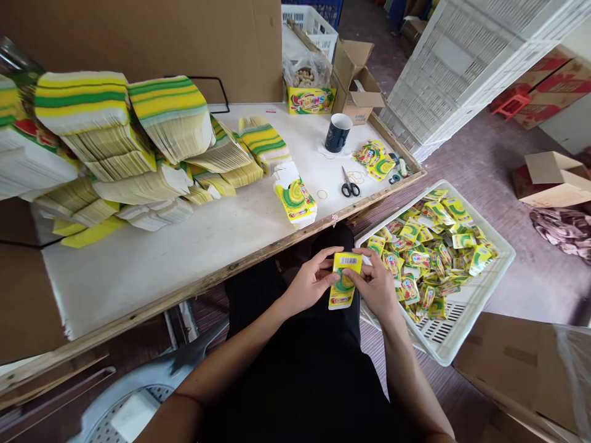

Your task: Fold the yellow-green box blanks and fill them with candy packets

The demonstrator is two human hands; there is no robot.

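Observation:
Over my lap, both hands hold a small yellow-green carton (343, 283) with a barcode on its top flap. My left hand (310, 282) grips its left side, fingers curled round it. My right hand (376, 286) pinches its right side and top. To my right a white crate (466, 335) holds several folded cartons of the same print. A short stack of flat cartons (295, 200) lies near the table's front edge, just ahead of my hands.
The white table (184, 252) bears big fanned stacks of flat cartons (124, 141) at left, scissors (349, 184), a dark mug (338, 132), rubber bands and a printed display box (310, 99). Stacked white crates (466, 67) and cardboard boxes stand at right.

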